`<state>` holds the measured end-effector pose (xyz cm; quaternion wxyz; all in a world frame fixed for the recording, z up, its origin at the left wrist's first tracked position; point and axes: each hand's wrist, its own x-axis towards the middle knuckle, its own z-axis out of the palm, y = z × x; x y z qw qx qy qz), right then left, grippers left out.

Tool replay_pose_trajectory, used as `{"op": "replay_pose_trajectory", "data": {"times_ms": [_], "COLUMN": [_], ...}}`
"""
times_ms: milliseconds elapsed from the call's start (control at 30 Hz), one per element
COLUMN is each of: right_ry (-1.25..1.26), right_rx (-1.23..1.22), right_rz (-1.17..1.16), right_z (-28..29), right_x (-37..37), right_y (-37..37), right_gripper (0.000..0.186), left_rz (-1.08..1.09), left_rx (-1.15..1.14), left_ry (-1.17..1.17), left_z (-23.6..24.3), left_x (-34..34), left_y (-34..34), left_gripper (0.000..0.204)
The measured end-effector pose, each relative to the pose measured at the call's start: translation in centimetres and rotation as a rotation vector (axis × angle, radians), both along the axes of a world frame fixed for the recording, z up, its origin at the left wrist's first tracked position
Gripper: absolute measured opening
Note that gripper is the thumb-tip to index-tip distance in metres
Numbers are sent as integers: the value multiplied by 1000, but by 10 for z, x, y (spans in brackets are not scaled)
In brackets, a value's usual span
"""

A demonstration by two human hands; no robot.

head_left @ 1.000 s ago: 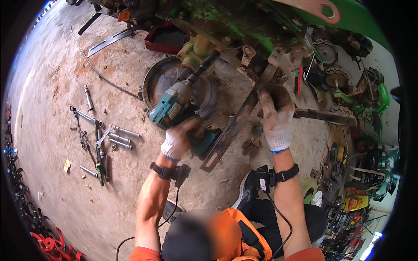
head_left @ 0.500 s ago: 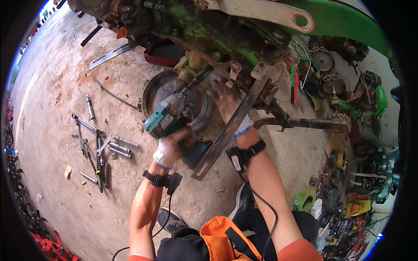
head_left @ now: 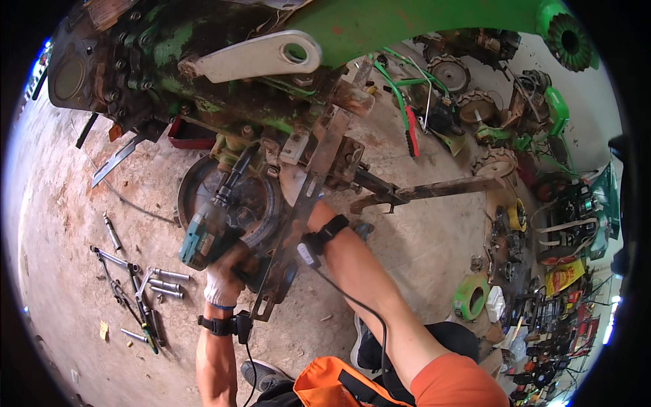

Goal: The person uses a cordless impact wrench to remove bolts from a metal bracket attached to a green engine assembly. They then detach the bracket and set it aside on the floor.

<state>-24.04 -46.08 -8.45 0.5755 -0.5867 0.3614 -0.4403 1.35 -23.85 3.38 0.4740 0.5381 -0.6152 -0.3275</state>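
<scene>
The left grip (head_left: 227, 275), in a white knitted glove, clasps a teal-and-black cordless impact wrench (head_left: 199, 239), its body just above that grip. The right grip (head_left: 293, 184) is partly hidden behind a long, rusty, flat steel bar (head_left: 327, 149); I cannot tell its state. Left of the left grip lie 3 silver tubular metal sockets (head_left: 171, 274).

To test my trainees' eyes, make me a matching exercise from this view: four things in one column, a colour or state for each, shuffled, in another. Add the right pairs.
Things
1. Power tool
2. Cylindrical sockets on the floor
3. Tray beneath the machine
4. Ring-shaped part on the floor

Colours and states
A. Bright green
B. Silver
C. Gripped by the gloved left hand
D. Red

Right pairs: 1-C, 2-B, 3-D, 4-A
</scene>
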Motion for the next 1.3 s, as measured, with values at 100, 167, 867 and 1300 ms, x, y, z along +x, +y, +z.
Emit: {"op": "replay_pose_trajectory", "data": {"times_ms": [100, 167, 867, 1300], "right_ry": [-840, -1217, 804, 923], "right_rx": [344, 522, -520, -583], "right_rz": [253, 406, -355, -370], "right_z": [-13, -16, 11, 10], "right_x": [-3, -4, 14, 7], "right_y": [-24, -32, -8, -14], "right_gripper": [43, 41, 36, 36], "left_rz": [-6, -65, -68, -42], "left_rx": [-117, -27, 520, 488], "left_ry": [-70, 111, 1216, 796], "left_z": [5, 5, 1, -6], "left_x": [-1, -2, -7, 5], "left_y": [2, 4, -1, -2], "left_gripper": [18, 18, 29, 15]}}
